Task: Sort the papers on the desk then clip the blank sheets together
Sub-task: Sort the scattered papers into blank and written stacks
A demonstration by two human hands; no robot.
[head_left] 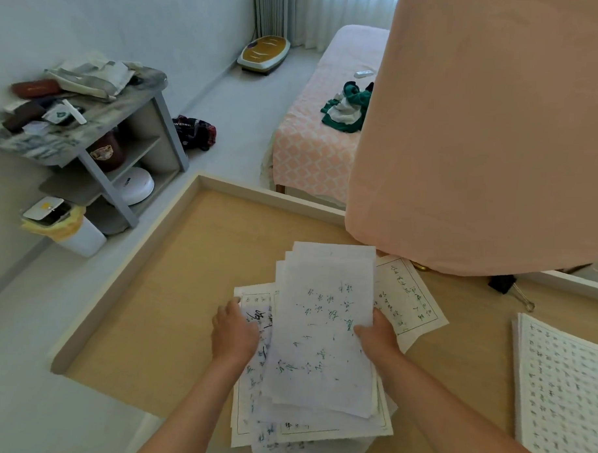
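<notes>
A loose pile of thin white papers [321, 332] lies on the wooden desk [173, 289] in front of me; ink shows through the top sheets. My right hand [377, 334] grips the right edge of the upper sheets, thumb on top. My left hand [234, 332] rests on the written sheets at the pile's left side, fingers curled under the lifted sheets' left edge. A green-bordered written sheet [408, 298] sticks out to the right. A black binder clip [507, 286] lies at the desk's far right.
A stack of gridded calligraphy sheets [559, 391] sits at the right edge. A large pink cloth-covered object [480, 131] stands at the desk's back right. A raised rim [119, 274] borders the desk's left and far sides. Beyond are a shelf, a bin and a bed.
</notes>
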